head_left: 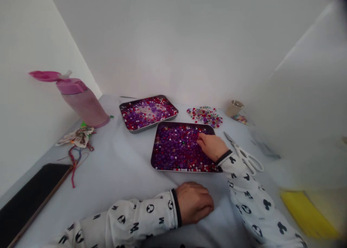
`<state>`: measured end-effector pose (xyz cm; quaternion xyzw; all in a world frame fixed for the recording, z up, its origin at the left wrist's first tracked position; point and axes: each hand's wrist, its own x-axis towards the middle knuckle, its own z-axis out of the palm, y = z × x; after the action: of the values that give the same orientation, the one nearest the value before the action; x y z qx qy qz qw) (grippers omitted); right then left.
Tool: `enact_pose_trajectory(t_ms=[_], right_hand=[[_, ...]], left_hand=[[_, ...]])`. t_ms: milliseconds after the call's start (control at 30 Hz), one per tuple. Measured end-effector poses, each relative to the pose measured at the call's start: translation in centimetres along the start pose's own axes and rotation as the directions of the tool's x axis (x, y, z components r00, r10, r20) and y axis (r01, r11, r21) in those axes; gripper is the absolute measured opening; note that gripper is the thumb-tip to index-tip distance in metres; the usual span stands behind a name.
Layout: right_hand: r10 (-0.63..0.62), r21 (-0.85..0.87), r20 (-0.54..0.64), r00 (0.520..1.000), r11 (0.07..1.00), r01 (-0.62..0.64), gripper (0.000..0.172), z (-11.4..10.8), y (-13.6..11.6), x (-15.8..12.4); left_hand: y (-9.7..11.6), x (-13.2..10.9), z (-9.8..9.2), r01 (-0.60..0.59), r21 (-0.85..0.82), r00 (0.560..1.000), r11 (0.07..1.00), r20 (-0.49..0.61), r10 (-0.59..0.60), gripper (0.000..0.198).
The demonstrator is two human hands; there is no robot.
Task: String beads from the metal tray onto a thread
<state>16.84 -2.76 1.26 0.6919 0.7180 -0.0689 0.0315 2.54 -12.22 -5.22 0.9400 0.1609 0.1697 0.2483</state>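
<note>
My right hand [213, 146] reaches over the right part of the nearer metal tray [187, 171], which is spread with purple, red and white beads [173, 147]. Its fingers are drawn together, tips down at the beads; whatever they pinch is too small to make out. In front of that tray, my left hand [193, 203] rests on the cloth-covered table, back upward. Its fingers are curled in, and the inside of the fist is hidden. A second tray [149, 126] of similar beads, with a pale patch in the middle, stands behind to the left.
Loose beads [206, 116] lie behind the nearer tray, beside a small cup [234, 108]. White-handled scissors [245, 156] lie right of my right hand. At left are a pink bottle [84, 101] with its lid up, coloured cords [73, 159] and a dark phone-like slab [32, 201].
</note>
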Motion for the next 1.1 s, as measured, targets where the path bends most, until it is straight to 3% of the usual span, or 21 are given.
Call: enact_pose_trajectory(t_ms=[233, 567, 667, 800, 867, 933, 1000, 1100], right_hand=[[-0.062, 0.094, -0.033, 0.998, 0.993, 0.065, 0.025, 0.9, -2.2, -0.3], [-0.195, 0.313, -0.103, 0.975, 0.924, 0.218, 0.023, 0.9, -3.2, -0.7], [-0.217, 0.491, -0.082, 0.973, 0.841, 0.229, 0.026, 0.7, -3.5, -1.1], [-0.244, 0.757, -0.009, 0.97, 0.632, 0.167, 0.034, 0.7, -3.7, -1.4], [-0.267, 0.835, -0.025, 0.963, 0.524, 0.167, 0.036, 0.6, -3.6, -1.5], [-0.288, 0.859, -0.054, 0.956, 0.474, 0.192, 0.037, 0.1, -3.3, -1.6], [-0.31, 0.828, -0.096, 0.946, 0.502, 0.249, 0.036, -0.6, -2.7, -1.9], [-0.356, 0.669, -0.209, 0.911, 0.627, 0.399, 0.029, -1.6, -2.1, -2.3]], left_hand=[[0.0, 0.1, 0.0, -0.012, 0.002, 1.0, 1.0, 0.001, 0.012, 0.014], [0.0, 0.1, -0.2, -0.031, 0.004, 1.0, 1.0, 0.004, 0.031, 0.014], [0.1, 0.1, -0.2, -0.034, 0.004, 0.999, 0.999, 0.002, 0.034, 0.013], [0.2, 0.1, -0.1, -0.002, 0.005, 1.0, 1.0, -0.008, 0.002, 0.014], [0.3, 0.1, -0.1, -0.002, 0.004, 1.0, 1.0, -0.005, 0.002, 0.015], [0.2, 0.1, -0.1, -0.011, 0.0, 1.0, 1.0, 0.002, 0.011, 0.015], [0.1, 0.1, -0.2, -0.014, 0.001, 1.0, 1.0, 0.006, 0.014, 0.015], [0.1, 0.1, -0.5, -0.02, -0.01, 1.0, 1.0, 0.019, 0.02, 0.015]])
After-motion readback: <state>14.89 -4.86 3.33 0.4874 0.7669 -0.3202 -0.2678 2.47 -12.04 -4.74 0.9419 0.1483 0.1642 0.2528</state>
